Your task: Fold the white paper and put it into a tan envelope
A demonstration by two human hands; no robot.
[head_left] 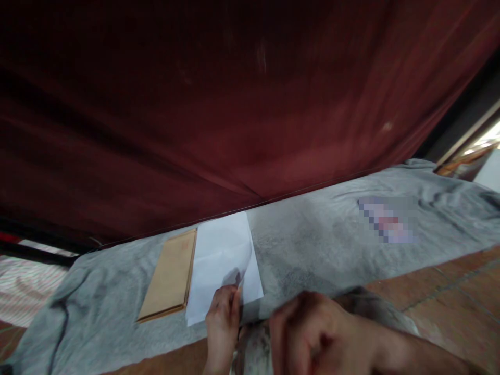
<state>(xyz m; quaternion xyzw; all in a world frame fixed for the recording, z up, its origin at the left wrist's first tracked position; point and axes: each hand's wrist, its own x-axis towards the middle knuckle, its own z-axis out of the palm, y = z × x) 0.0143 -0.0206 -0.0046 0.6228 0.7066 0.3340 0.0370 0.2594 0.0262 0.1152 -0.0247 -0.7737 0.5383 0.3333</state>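
Observation:
A white sheet of paper (222, 255) lies on a grey cloth (312, 245), with its right side curling up a little. My left hand (222, 320) is at the sheet's near edge, fingers closed on the paper. A stack of brown envelopes (170, 276) lies just left of the sheet, touching its edge. My right hand (312, 333) hovers close to the camera, to the right of the sheet. It is blurred, with fingers that look curled, and I see nothing in it.
A dark red curtain (234, 104) hangs behind the cloth's far edge. Reddish floor tiles (449, 291) show at the near right. The cloth has a printed patch (386, 219) at the right, and striped fabric (27, 286) lies at the far left.

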